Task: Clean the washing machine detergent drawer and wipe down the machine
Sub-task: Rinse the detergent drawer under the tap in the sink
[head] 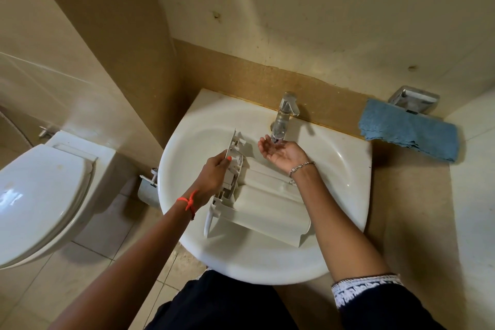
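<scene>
The white plastic detergent drawer (263, 201) lies upside down in the white wash basin (192, 120), its front panel turned to the left. My left hand (214, 174) grips that front panel, the thumb curled over its edge. Palm up and cupped, my right hand (281, 151) sits just under the spout of the chrome tap (284, 115) and holds nothing. Whether water runs from the tap is unclear. No washing machine is in view.
A folded blue cloth (409, 128) lies on the counter right of the basin, below a chrome wall holder (413, 100). A white toilet (40, 195) with its lid down stands at the left. Beige tiled walls close in behind.
</scene>
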